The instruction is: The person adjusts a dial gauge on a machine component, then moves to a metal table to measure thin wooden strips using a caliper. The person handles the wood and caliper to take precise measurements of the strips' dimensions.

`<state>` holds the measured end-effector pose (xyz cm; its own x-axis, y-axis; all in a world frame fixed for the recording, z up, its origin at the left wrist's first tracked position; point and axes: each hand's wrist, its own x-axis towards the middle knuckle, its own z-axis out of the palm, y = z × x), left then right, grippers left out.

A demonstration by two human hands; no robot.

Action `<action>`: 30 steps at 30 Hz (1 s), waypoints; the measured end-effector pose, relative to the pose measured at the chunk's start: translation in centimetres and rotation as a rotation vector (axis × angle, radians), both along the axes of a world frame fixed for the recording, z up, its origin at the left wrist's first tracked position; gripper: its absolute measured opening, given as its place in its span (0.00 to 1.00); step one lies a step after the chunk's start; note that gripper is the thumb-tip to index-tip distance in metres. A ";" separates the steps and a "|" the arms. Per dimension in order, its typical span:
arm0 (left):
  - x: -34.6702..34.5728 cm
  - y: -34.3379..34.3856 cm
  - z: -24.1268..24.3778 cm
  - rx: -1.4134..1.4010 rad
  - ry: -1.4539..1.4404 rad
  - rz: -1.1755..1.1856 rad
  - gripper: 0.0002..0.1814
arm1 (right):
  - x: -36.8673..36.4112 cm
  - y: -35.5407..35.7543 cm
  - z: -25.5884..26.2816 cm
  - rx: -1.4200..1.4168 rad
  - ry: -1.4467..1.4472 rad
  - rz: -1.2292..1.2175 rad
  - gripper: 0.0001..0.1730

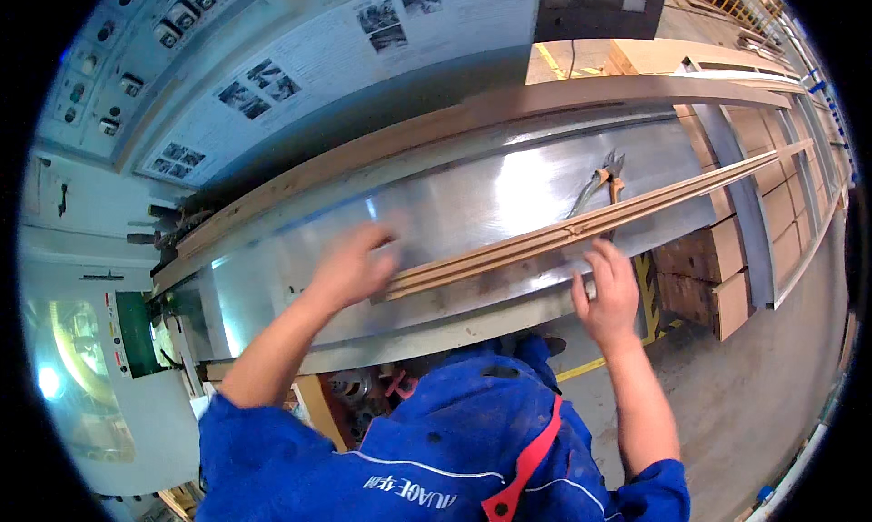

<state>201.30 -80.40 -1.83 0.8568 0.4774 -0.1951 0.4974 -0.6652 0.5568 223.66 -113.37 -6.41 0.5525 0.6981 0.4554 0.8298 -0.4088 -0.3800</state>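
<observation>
A long grooved wooden moulding [490, 251] lies diagonally across the metal machine table [449, 202], its far right end over a metal frame. Near mid-length, its near edge has a rough, splintered-looking spot. My left hand [357, 266], blurred by motion, is by the moulding's left end with thumb and fingers apart; I see nothing held. Close to the moulding's near edge, my right hand [610, 294] has its fingers spread and slightly bent, also holding nothing. Pliers [603, 178] with orange on the handles lie just beyond the moulding, which partly covers them.
A wooden fence [409, 147] runs along the table's far side, below a machine panel [327, 65] bearing printed sheets. Control knobs [184, 18] are at upper left. On the right, stacked boards [702, 256] stand beside and under a metal frame [742, 208].
</observation>
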 end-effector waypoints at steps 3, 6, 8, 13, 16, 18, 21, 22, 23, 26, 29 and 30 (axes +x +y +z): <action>-10.4 3.5 -4.6 0.243 0.401 0.045 0.19 | -3.5 -3.8 -2.3 0.006 0.066 -0.060 0.19; -15.7 1.3 -6.9 0.442 0.217 -0.010 0.21 | -6.4 -5.2 -3.2 -0.045 0.243 -0.034 0.18; -16.2 1.1 -8.2 0.487 0.244 -0.037 0.20 | -7.9 -4.9 -2.9 -0.085 0.365 -0.028 0.17; -17.0 0.4 -7.0 0.451 0.290 -0.185 0.18 | -9.2 -4.0 -1.7 -0.164 0.445 0.166 0.14; -19.4 -2.5 -5.6 0.421 0.295 -0.273 0.18 | -10.4 -3.2 0.4 -0.124 0.424 0.317 0.14; -18.9 -5.9 -3.8 0.383 0.332 -0.291 0.18 | -11.8 -2.4 2.2 -0.009 0.369 0.405 0.15; -15.5 -11.0 -0.3 0.280 0.257 -0.498 0.11 | -13.7 -0.5 4.6 0.025 0.211 0.490 0.20; -13.1 -12.8 1.9 0.289 0.235 -0.604 0.12 | -14.4 -0.6 4.7 -0.021 0.228 0.456 0.20; -10.8 -14.2 3.3 0.301 0.147 -0.686 0.14 | -15.3 -1.0 4.8 -0.059 0.244 0.420 0.20; -4.9 -17.8 6.4 0.336 -0.047 -0.848 0.15 | -17.7 -2.8 4.1 -0.156 0.522 0.263 0.16; 1.3 -18.0 10.9 0.447 -0.535 -0.956 0.17 | -16.4 -5.6 4.2 0.013 0.674 0.026 0.09; 2.4 -17.3 12.7 0.394 -0.616 -0.921 0.17 | -15.6 -6.8 4.5 0.078 0.771 -0.052 0.09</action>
